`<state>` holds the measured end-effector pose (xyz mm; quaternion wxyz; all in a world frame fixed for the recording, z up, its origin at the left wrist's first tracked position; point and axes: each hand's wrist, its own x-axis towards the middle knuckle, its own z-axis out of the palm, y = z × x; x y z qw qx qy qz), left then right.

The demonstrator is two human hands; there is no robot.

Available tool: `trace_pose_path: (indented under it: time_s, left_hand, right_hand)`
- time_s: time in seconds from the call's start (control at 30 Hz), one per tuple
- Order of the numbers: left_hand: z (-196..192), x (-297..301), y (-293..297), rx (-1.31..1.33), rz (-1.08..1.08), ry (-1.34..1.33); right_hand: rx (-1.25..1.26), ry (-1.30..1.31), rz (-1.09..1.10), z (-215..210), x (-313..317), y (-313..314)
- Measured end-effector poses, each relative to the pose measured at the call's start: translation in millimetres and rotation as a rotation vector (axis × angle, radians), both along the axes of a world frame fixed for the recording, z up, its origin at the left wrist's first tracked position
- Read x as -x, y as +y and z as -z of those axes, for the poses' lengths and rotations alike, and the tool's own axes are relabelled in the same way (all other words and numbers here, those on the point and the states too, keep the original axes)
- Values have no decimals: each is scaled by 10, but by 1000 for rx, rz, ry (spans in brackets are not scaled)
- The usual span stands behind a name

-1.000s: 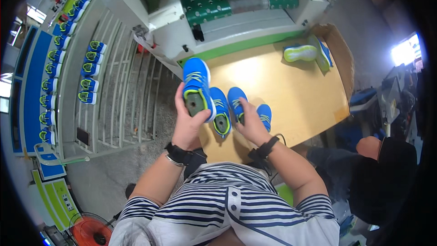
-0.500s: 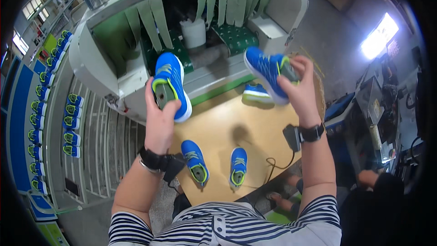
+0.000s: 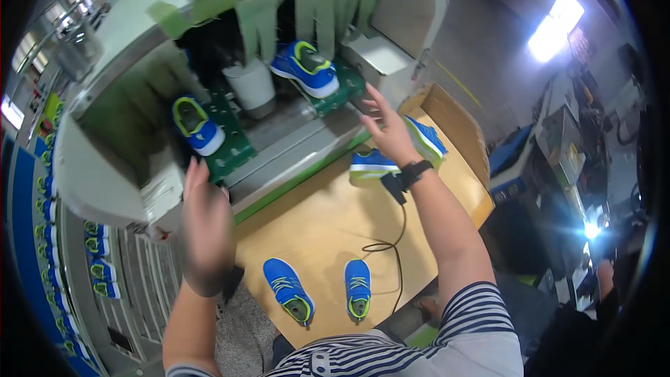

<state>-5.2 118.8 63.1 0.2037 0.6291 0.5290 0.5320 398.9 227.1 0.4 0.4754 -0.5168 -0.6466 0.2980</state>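
Two blue running shoes with lime trim rest on the perforated green belts inside the machine: the left shoe (image 3: 202, 132) and the right shoe (image 3: 307, 70). Below the left shoe is my left hand (image 3: 207, 227), smeared by motion, its fingers stretched out and nothing visible in them. My right hand (image 3: 388, 134) is held just right of the right belt (image 3: 342, 98), fingers apart and empty. On the wooden table (image 3: 314, 230) near me stand a left blue shoe (image 3: 287, 290) and a right blue shoe (image 3: 358, 286), toes pointing away.
Hanging strips (image 3: 321, 10) curtain the machine opening, and a white bucket (image 3: 251, 87) sits between the belts. More blue shoes (image 3: 373, 162) lie at the table's right, beside a cardboard edge (image 3: 460, 122). Racks of shoes (image 3: 101, 258) stand left. A cable (image 3: 398, 244) crosses the table.
Both hands have let go of the shoes they held, which now sit on the green belts. The hands have drawn apart from them, and the view has shifted.
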Motion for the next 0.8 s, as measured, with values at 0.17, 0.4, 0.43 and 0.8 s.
trace_pose_path:
  time_s: [0.17,0.4,0.43,0.8]
  left_hand:
    - [347,236,-1259,512,194,221]
    - [677,129,-1770,845,179,54]
    - [669,122,-1785,786,215,111]
    - [778,492,-2352,750,134,277]
  right_hand:
    - [204,-647,872,929,-1671,-331]
    - [398,263,804,1505,-1509,-745]
    - [391,378,801,1462,-1339,-782]
    - [184,-504,697,1215,-603,-3076]
